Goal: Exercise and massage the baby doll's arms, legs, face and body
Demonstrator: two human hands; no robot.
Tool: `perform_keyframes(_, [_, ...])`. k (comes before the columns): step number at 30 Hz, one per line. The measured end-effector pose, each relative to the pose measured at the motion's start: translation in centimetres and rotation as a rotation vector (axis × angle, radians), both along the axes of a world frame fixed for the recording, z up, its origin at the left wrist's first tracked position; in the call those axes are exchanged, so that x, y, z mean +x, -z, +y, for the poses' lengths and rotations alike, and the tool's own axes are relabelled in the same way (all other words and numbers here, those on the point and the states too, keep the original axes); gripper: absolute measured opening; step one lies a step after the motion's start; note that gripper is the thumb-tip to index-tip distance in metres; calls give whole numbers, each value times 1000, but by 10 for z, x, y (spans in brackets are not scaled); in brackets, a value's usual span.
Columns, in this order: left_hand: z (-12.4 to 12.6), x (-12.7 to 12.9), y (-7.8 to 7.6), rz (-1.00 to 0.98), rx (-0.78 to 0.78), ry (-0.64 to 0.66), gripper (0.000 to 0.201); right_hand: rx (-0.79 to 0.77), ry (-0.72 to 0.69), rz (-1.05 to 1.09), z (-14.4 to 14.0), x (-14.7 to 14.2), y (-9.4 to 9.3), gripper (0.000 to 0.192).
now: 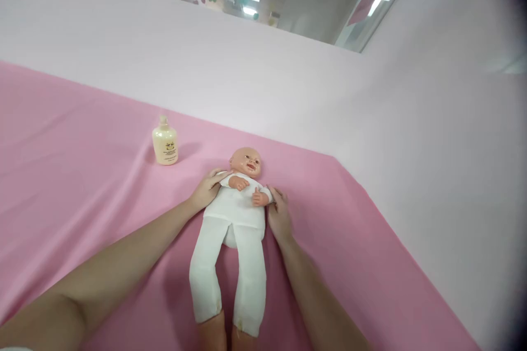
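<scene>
While the doll [234,214] lies face up on the pink sheet [82,175], left hand [208,189] and right hand [279,216] rest open-gripped against its sides; a bottle [165,144] stands beyond the left hand.

Your left hand [207,189] slips its fingertips under the doll's [234,230] shoulder, so you cannot see them. The doll's feet are cut off by the bottom edge, as are both your upper arms. The print on the cream bottle [165,144] is too small to read. The right edge of the view fades into dark blur.
</scene>
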State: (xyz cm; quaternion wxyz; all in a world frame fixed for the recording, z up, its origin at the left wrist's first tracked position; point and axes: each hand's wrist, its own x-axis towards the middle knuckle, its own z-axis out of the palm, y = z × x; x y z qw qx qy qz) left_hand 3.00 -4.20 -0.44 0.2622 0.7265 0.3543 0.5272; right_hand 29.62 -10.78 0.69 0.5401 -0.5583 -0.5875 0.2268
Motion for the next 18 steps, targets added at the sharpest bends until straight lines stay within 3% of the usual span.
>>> perform_keyframes(3, [2, 0, 4, 22, -11, -30, 41, 24, -36, 27, 1, 0, -1, 50])
perform_keyframes(8, [3, -1, 2, 28, 4, -22, 45, -96, -49, 187, -1, -1, -5, 55])
perform_keyframes(11, [2, -2, -1, -2, 5, -11, 47, -62, -32, 293, 0, -2, -4, 64])
perform_keyframes(18, [1, -2, 1, -119, -106, -6, 41, -37, 67, 339, 6, 11, 16, 56])
